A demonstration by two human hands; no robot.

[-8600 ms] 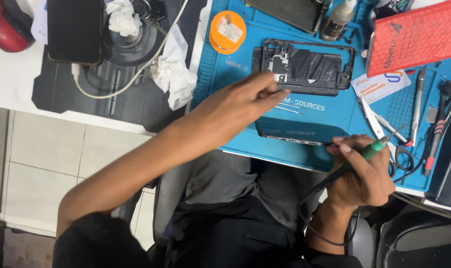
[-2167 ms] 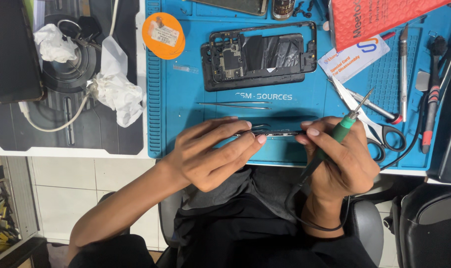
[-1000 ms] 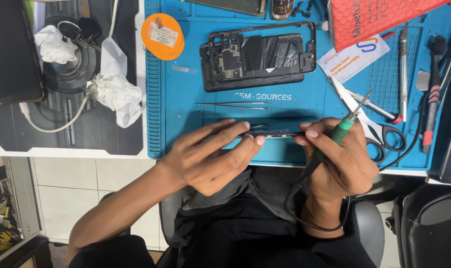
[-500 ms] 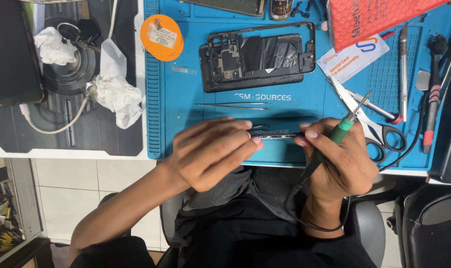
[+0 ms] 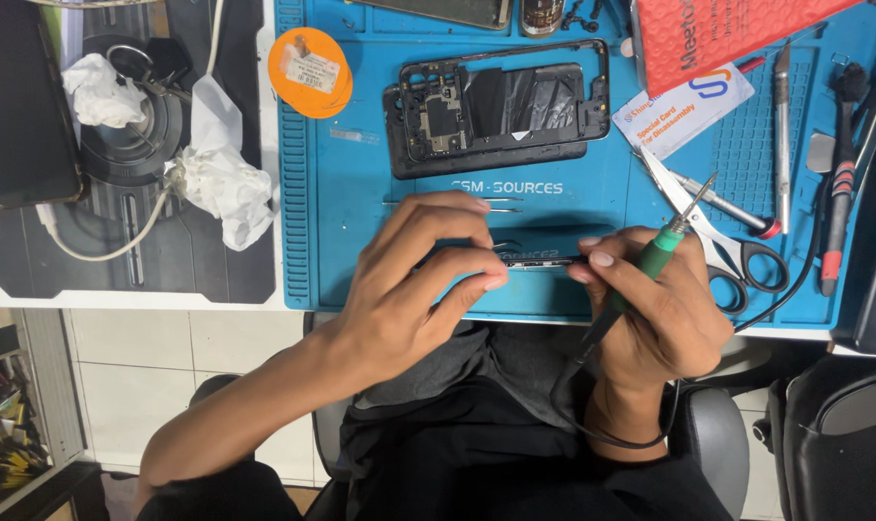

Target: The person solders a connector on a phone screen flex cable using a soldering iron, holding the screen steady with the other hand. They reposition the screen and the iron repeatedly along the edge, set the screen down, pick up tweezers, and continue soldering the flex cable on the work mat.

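Leftmost, on the bench's left end, a dark pad point(image 5: 216, 260) carries a black phone point(image 5: 23, 106), a white cable point(image 5: 100, 246) and crumpled tissues point(image 5: 221, 183). Beside it lies the blue mat point(image 5: 342, 232), with an orange disc point(image 5: 311, 70) near its far left corner and an opened phone frame point(image 5: 501, 106) at its far middle.

Next, the left forearm rises from the lower left, wrist bent over the mat's near edge. The left hand point(image 5: 409, 289) is half curled, fingers narrowed, fingertips pinching the left end of a thin dark strip point(image 5: 539, 260). That strip is held level just above the mat's near middle, long and narrow with a paler edge; what it is cannot be told.

Then the right hand point(image 5: 655, 309) is closed round a green-handled iron point(image 5: 650, 265), its metal tip pointing up and right, its black cord looping down past the wrist. Thumb and forefinger also touch the strip's right end.

Further right lie scissors point(image 5: 718, 236), a white card point(image 5: 684, 106), a red packet point(image 5: 718, 34) and hand tools point(image 5: 838, 193) by the mat's right edge.
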